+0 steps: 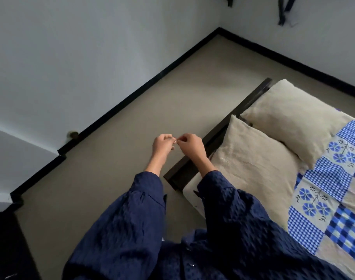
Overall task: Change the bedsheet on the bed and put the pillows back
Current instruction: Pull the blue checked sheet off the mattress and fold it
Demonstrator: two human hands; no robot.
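Two cream pillows lie side by side at the head of the bed, the nearer pillow and the farther pillow. A blue and beige patchwork bedsheet with flowers and checks covers the mattress to their right. My left hand and my right hand are held together over the floor, left of the headboard. Their fingers are curled and the fingertips meet; whether they pinch something small I cannot tell. Dark blue sleeves cover both arms.
The dark headboard runs along the pillows' left side. Beige floor stretches to white walls with a black skirting. A small round doorstop sits on the left wall. Dark straps hang at the top right. A dark object fills the bottom left corner.
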